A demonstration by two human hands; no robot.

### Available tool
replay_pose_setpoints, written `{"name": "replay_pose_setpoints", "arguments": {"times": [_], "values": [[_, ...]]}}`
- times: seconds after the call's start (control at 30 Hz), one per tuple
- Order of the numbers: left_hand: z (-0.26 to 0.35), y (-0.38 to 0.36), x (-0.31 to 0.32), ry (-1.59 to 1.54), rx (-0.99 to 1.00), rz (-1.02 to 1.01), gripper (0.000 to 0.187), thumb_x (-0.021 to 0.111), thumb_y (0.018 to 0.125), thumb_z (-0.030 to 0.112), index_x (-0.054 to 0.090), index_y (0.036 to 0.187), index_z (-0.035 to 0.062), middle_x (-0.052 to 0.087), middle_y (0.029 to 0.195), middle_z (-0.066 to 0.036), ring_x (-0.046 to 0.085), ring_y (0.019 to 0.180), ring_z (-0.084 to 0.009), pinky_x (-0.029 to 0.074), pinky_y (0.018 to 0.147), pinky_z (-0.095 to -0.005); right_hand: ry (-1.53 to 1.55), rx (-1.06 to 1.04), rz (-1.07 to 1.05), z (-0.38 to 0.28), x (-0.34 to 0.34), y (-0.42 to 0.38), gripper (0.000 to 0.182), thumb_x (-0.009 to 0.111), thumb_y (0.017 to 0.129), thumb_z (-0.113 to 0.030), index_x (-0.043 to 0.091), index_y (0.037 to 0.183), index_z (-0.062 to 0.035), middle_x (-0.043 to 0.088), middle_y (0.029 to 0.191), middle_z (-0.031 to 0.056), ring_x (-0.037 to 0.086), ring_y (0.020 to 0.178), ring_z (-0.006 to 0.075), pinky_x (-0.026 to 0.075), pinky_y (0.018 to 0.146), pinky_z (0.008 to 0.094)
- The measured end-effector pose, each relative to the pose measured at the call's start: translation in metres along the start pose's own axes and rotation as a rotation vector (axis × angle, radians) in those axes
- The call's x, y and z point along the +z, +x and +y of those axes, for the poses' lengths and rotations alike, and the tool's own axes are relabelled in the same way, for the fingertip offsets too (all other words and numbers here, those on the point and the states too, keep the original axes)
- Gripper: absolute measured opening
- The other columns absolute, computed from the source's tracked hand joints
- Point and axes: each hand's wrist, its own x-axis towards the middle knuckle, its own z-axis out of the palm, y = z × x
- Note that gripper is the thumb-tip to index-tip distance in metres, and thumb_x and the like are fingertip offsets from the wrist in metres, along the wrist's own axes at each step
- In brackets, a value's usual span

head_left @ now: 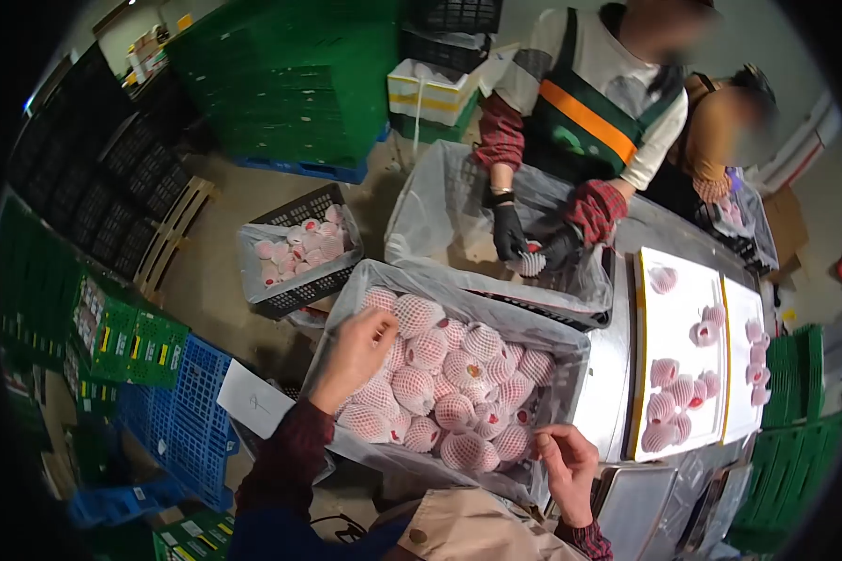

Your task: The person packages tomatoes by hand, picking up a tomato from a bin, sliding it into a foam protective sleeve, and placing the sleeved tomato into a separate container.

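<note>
Foam-netted fruit point(454, 383) heaped in the lined crate point(573, 360) right in front of the worker; netting point(412, 388) and plastic liner point(393, 458) presumably there to prevent bruising. Left hand point(354, 355) over crate's left side, fingers curled; can't tell if it grips anything. Right hand point(568, 467) at near right corner, thumb and fingertips close together, maybe on liner edge, can't confirm. Opposite: co-worker's gloved hands point(508, 234) hold one netted piece point(530, 266) low inside next crate point(430, 215), likely limiting any drop.
</note>
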Motion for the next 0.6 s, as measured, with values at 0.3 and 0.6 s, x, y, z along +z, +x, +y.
{"name": "replay_pose_setpoints", "arguments": {"times": [0.3, 0.6], "values": [[-0.046, 0.039, 0.053, 0.946, 0.603, -0.042, 0.065, 0.07, 0.077, -0.002, 0.051, 0.139, 0.0038, 0.046, 0.138, -0.023, 0.045, 0.129, -0.0439, 0.042, 0.108, -0.0468, 0.02, 0.008, -0.065, 0.002, -0.001, -0.008, 0.012, 0.068, 0.099, -0.008, 0.07, 0.103, 0.0038, 0.071, 0.09, 0.0034, 0.064, 0.082, 0.0083, 0.051, 0.074, 0.0232], [-0.001, 0.026, 0.042, 0.325, 0.358, 0.007, 0.062, 0.073, 0.084, 0.002, 0.051, 0.141, 0.0076, 0.056, 0.129, -0.016, 0.058, 0.118, -0.0354, 0.049, 0.102, -0.0434, -0.078, -0.118, 0.0, 0.016, -0.003, 0.0, 0.013, 0.073, 0.092, -0.006, 0.071, 0.103, 0.0019, 0.068, 0.086, 0.0092, 0.067, 0.075, 0.014, 0.052, 0.067, 0.027]]}}
